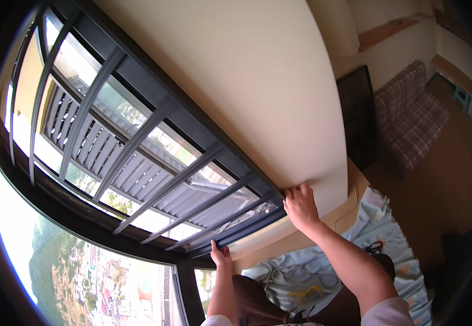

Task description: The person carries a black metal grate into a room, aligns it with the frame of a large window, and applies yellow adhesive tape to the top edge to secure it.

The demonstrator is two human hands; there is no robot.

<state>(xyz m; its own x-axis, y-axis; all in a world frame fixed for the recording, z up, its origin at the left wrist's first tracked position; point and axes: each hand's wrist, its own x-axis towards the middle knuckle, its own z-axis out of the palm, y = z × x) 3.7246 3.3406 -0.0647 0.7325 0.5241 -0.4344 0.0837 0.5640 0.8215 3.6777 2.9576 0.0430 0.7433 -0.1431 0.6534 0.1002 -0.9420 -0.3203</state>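
A dark metal window grille (192, 122) with several slanting bars fills the left half of the head view. At its near right corner, my right hand (302, 208) has its fingers bent around the frame's edge, beside the cream wall. My left hand (222, 256) is at the bottom end of the same frame, thumb up and fingers curled against it. The frame hides part of the fingertips of both hands. Close to the hands, inside the frame's lower end, is a metal window stay (241, 218).
Beyond the bars is a grey louvred panel (138, 173). A cream wall (241, 81) rises beside the grille. Below my right arm lies pale blue patterned fabric (404, 261) with a yellow item (305, 292). Farther right are a dark flat panel (357, 117), a plaid sofa (407, 122) and a teal stool (460, 98).
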